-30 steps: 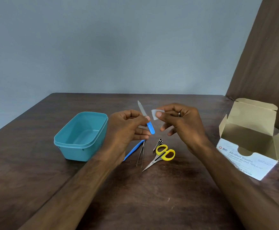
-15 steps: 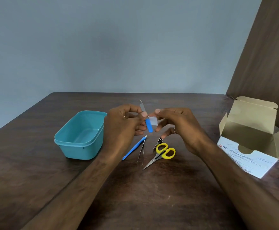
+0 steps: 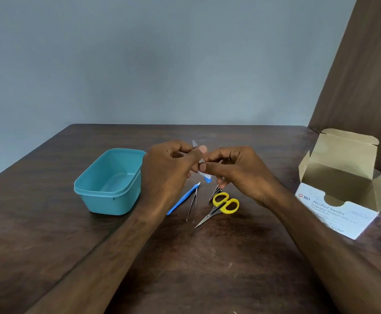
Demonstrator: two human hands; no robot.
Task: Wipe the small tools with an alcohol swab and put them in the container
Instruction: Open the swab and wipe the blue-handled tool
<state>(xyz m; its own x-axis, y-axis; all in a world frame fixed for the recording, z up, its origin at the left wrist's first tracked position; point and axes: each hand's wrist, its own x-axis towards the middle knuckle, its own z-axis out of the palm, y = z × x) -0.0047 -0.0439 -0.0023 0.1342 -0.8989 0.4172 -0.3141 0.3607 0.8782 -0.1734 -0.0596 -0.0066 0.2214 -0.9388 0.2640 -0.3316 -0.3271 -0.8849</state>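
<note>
Both hands and forearms are bare, without sleeves.

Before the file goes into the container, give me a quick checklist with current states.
1. Left hand holds file: ok.
2. Right hand pinches swab on file: ok.
3. Whole file wiped: cannot tell.
4. Container open, nothing inside: ok.
5. Scissors, tweezers, blue tool wiped: cannot tell; all lie on the table.
6. Swab box open for spares: ok.
</note>
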